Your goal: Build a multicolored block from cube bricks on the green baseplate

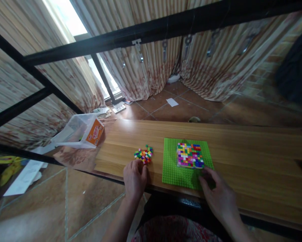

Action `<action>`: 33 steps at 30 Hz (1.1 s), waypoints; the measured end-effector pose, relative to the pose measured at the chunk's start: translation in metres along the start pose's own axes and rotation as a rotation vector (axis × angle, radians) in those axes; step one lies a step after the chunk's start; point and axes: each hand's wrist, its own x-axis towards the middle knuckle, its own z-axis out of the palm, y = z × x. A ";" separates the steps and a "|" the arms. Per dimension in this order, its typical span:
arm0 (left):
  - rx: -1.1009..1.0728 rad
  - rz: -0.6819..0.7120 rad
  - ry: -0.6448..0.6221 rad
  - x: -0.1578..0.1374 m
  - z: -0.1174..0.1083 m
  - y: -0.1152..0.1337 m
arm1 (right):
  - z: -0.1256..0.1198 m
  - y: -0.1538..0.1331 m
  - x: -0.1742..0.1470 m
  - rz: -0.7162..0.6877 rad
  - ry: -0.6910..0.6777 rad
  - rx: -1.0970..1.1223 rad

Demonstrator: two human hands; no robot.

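My left hand (135, 178) rests at the near edge of a loose pile of small colourful toy bricks (143, 154). Its fingers are curled in, and whatever they may hold is hidden. Right of the pile lies a green studded baseplate (171, 168). On it sits a rectangular block of many-coloured bricks (189, 155), packed close together. My right hand (217, 190) is over the plate's near right corner, by the block's lower right corner. Thumb and forefinger are apart there, with nothing visible between them.
The wooden table (254, 161) runs wide to the right. A clear plastic bin (77, 132) with an orange label stands at the table's left end. A black metal bar (151, 28) with hanging hooks crosses above the far side, before striped curtains (151, 74).
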 end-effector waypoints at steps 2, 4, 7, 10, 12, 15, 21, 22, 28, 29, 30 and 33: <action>-0.006 -0.001 0.011 0.004 0.003 0.000 | 0.002 0.002 -0.001 -0.012 0.001 -0.024; -0.019 -0.006 0.024 0.006 0.005 -0.003 | 0.004 0.004 -0.002 -0.031 0.015 -0.049; -0.036 -0.027 0.031 0.008 0.006 -0.009 | 0.009 0.008 -0.003 -0.089 0.069 -0.096; -0.052 -0.048 0.009 0.011 0.005 -0.015 | 0.012 0.008 -0.004 -0.120 0.105 -0.133; -0.054 -0.048 -0.016 0.014 0.003 -0.016 | 0.013 0.008 -0.005 -0.123 0.112 -0.153; -0.044 -0.034 -0.035 0.017 0.000 -0.016 | 0.013 0.007 -0.005 -0.141 0.132 -0.171; -0.019 0.018 -0.055 0.017 -0.001 -0.012 | 0.014 0.008 -0.005 -0.148 0.134 -0.160; -0.017 0.029 -0.058 0.017 -0.001 -0.012 | 0.015 0.008 -0.005 -0.151 0.136 -0.160; 0.060 0.107 -0.066 0.018 0.002 -0.014 | 0.016 0.006 -0.005 -0.157 0.129 -0.124; 0.089 0.125 -0.066 0.018 0.003 -0.015 | 0.016 0.005 -0.005 -0.156 0.126 -0.117; 0.119 0.142 -0.063 0.018 0.003 -0.015 | 0.016 0.005 -0.005 -0.158 0.125 -0.113; 0.179 0.172 -0.035 0.020 0.003 -0.015 | 0.017 0.003 -0.004 -0.181 0.135 -0.099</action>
